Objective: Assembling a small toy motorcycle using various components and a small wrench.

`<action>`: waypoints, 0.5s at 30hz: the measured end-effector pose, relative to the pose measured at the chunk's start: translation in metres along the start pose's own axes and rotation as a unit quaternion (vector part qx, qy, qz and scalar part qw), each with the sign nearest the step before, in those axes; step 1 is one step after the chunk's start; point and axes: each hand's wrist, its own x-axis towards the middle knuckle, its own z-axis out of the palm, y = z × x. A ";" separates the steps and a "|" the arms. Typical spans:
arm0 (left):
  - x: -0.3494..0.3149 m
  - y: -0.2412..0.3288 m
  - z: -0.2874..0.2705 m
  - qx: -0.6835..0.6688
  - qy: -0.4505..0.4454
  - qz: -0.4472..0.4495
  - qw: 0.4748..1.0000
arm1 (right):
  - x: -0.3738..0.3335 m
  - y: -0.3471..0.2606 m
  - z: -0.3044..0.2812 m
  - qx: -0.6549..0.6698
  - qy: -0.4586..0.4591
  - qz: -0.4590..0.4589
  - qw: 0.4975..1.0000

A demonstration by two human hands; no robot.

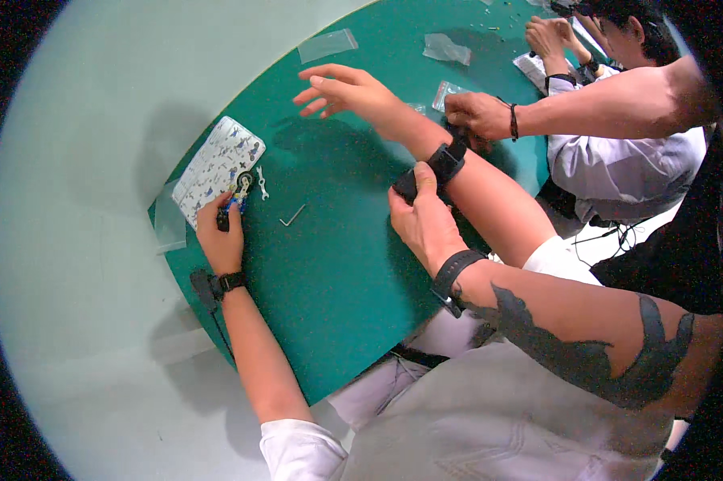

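Note:
My left hand (221, 232) is closed round a small toy model (243, 183) with a black wheel and blue and yellow parts, resting by the edge of a white printed sheet (221, 156). Just right of it lie a small white wrench (263, 183) and an L-shaped hex key (294, 215). Held out over the table, my right hand (349, 92) is empty, its fingers apart. Another person's two hands, one (429, 212) nearer and one (480, 116) farther, grip the black strap device (448, 163) round my right wrist. My left wrist wears a black strap (231, 281) with a dark module.
The green table (321, 297) has a curved left edge beside a pale wall. Clear plastic bags (328, 46) lie at the far side, another (169, 220) at the left edge. At the far right a second person's hands (547, 40) work near small loose parts. Cables (618, 232) hang at right.

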 end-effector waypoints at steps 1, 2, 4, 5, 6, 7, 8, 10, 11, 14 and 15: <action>-0.002 -0.001 0.000 0.000 0.000 -0.001 1.000 | 0.016 -0.001 -0.004 -0.052 -0.012 -0.030 0.998; -0.002 -0.002 0.000 -0.008 0.001 -0.003 1.000 | 0.034 0.000 -0.009 -0.080 -0.017 -0.059 0.995; -0.007 -0.008 -0.002 -0.011 0.006 -0.007 1.000 | 0.033 -0.003 -0.008 -0.065 -0.011 -0.049 0.997; -0.008 -0.011 -0.001 -0.022 0.013 -0.011 1.000 | 0.033 -0.004 -0.007 -0.051 -0.001 -0.040 0.998; -0.008 -0.011 -0.001 -0.035 0.018 -0.014 0.999 | 0.034 -0.003 -0.006 -0.051 0.000 -0.040 0.998; -0.007 -0.011 -0.001 -0.034 0.017 -0.013 0.999 | 0.035 -0.001 -0.004 -0.052 -0.004 -0.035 0.998; -0.006 -0.010 0.000 -0.030 0.018 -0.008 0.999 | 0.036 0.001 -0.001 -0.054 -0.008 -0.031 0.998; -0.005 -0.010 0.001 -0.027 0.018 -0.002 0.999 | 0.038 0.006 0.001 -0.058 -0.014 -0.022 0.998; -0.004 -0.009 0.000 -0.018 0.018 0.005 1.000 | 0.038 0.007 0.001 -0.060 -0.017 -0.019 0.998; -0.006 -0.008 -0.001 -0.009 0.023 0.009 1.000 | 0.027 -0.001 0.011 -0.065 -0.027 -0.035 0.997; -0.006 -0.007 0.000 -0.010 0.026 0.011 1.000 | 0.026 -0.001 0.008 -0.065 -0.026 -0.036 0.997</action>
